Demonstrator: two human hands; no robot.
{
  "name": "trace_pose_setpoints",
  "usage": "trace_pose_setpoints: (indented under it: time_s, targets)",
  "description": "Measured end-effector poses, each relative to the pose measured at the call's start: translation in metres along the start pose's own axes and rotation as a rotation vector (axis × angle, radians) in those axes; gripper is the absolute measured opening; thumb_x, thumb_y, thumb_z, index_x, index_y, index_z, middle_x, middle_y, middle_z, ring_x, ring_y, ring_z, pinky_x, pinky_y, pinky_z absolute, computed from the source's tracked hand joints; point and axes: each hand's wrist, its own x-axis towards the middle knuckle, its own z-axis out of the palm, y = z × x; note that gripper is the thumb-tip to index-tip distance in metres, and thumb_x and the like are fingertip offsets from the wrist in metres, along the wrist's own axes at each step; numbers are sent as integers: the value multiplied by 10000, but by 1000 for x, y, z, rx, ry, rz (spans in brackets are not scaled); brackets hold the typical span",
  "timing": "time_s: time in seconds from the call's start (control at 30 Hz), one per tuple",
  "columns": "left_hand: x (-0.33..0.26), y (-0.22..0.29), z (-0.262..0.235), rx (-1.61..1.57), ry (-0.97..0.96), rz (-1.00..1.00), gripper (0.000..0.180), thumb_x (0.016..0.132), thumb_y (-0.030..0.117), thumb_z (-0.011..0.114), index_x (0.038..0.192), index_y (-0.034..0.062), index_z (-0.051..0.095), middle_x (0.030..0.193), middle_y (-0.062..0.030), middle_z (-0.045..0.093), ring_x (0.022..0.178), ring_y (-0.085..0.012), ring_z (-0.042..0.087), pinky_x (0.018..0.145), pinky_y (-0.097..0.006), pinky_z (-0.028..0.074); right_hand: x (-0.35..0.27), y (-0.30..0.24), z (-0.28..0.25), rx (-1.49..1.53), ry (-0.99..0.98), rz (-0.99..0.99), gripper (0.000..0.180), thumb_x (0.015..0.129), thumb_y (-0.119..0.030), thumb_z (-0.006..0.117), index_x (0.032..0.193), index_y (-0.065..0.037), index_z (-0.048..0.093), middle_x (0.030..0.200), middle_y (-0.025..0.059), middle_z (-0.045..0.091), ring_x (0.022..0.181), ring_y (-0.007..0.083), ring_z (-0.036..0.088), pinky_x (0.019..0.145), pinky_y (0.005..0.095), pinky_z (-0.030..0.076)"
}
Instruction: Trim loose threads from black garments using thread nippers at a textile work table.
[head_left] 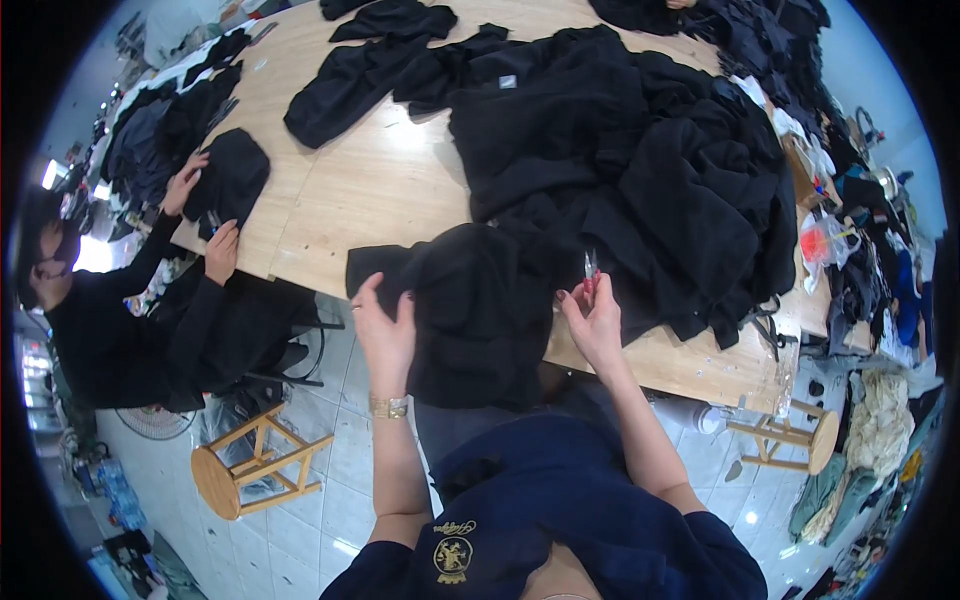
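Note:
A black garment hangs over the near edge of the table in front of me. My left hand rests at its left side, thumb and fingers apart, against the cloth. In my right hand is a small pair of thread snips with red on the handle, blades pointing away from me. The fingertips of that hand are beside the garment's right side. Behind and to the right lies a large heap of black garments, one bearing a small pale label.
A co-worker sits at the left with both hands on a black cloth piece. More black pieces lie across the wooden table. Wooden stools stand on the tiled floor. A clear plastic bag sits at the right.

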Motion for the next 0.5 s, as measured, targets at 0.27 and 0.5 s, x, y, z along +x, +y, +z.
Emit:
trace_pose_setpoints:
  time_s: [0.27, 0.5]
  targets:
    - [-34, 14, 27, -2, 15, 189, 323, 683, 9, 635, 990, 109, 638, 918, -86, 581, 970, -285, 521, 856, -417, 388, -3, -3, 8, 26, -69, -12, 314, 815, -167, 702, 850, -31, 422, 675, 64, 521, 583, 157, 517, 571, 290, 434]
    - [-63, 26, 49, -175, -209, 325, 266, 787, 127, 680, 1044, 84, 631, 1023, -81, 643, 1178, -305, 502, 1061, -478, 289, 7, -28, 28, -199, -107, -257, 348, 801, -225, 728, 852, -37, 439, 756, 89, 559, 650, 209, 551, 603, 322, 445]
